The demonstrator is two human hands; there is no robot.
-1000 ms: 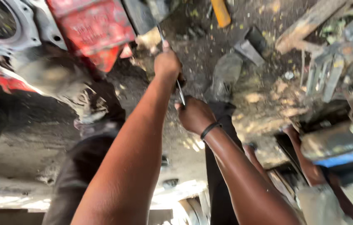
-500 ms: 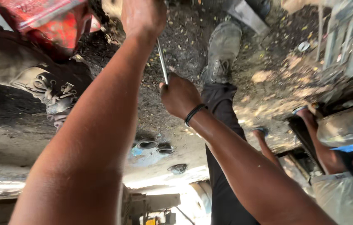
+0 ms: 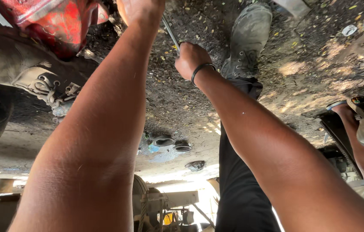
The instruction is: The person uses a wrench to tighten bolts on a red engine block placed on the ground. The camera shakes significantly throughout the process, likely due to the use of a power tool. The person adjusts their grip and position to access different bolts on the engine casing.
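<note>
- Right hand (image 3: 190, 59): fingers curled shut round the lower end of a thin metal rod (image 3: 171, 35); a black band (image 3: 202, 68) circles the wrist.
- Left hand (image 3: 141, 10): at the top edge, only partly in frame; it closes on the upper end of the same rod, though how its fingers lie cannot be told.
- Metal rod: slanted between the two hands, above the dirt ground (image 3: 302, 73).
- Red machine part (image 3: 46, 21): just left of the left hand, with a grey metal casting (image 3: 27, 77) below it.
- Black boot (image 3: 248, 38): right of the right hand, on a leg in dark trousers (image 3: 240, 189).
- Small metal rings (image 3: 171, 144): lying on the ground between the two forearms.
- Another person's arm (image 3: 356, 137): at the right edge, well apart from the hands.
</note>
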